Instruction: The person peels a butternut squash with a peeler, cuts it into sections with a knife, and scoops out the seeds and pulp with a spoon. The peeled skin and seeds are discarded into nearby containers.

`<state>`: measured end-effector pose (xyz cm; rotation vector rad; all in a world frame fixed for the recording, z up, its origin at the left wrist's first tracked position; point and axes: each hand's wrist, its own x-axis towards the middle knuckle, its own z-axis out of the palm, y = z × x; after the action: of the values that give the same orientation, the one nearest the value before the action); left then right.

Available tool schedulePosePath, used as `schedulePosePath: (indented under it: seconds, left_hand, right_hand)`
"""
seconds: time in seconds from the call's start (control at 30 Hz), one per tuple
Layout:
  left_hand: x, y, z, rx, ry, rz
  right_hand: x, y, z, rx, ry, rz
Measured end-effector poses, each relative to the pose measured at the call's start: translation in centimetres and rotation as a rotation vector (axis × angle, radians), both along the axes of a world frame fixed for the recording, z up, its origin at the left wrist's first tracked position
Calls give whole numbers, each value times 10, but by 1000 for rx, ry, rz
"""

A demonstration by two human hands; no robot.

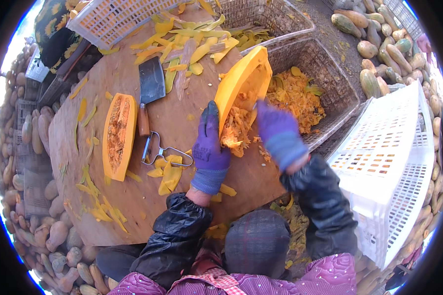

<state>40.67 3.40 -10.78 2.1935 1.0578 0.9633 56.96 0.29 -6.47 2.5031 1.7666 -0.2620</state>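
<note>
My left hand [211, 147], in a purple work glove, holds a peeled pumpkin half [240, 83] from its left side, tilted with its hollow facing right. Loosened stringy pulp [238, 129] hangs at the near end of that half. At its right edge my right hand [278, 127], gloved and blurred by motion, grips a small tool [256, 104], mostly hidden by the fingers. Another peeled half [120, 136], seeds and pulp still inside, lies cut side up on the wooden board. Between the two halves rest a cleaver [151, 83] and a metal-framed peeler [161, 151].
Peel strips [195, 40] are heaped at the board's [85, 206] far side. A dirty crate [336, 84] of pulp adjoins its right edge. White plastic crates [373, 158] are stacked at the right. Whole pumpkins [391, 51] lie around on the ground.
</note>
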Motion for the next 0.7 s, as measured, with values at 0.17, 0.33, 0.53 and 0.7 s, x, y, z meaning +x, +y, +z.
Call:
schedulePosePath:
  seconds: [0.17,0.33,0.53,0.7]
  left_hand:
    - [1,-2,6,-31,11,-5]
    - [4,-1,0,8,29,-17]
    - [3,-6,0,-119,-49,44]
    - [-18,1,14,-371,-104,3]
  right_hand:
    - [30,-2,-8,310,-30,-113]
    - [12,14,-15,-30,31,-8]
    - [33,1,10,96,210,-144]
    - [39,15,-3,269,338,-224]
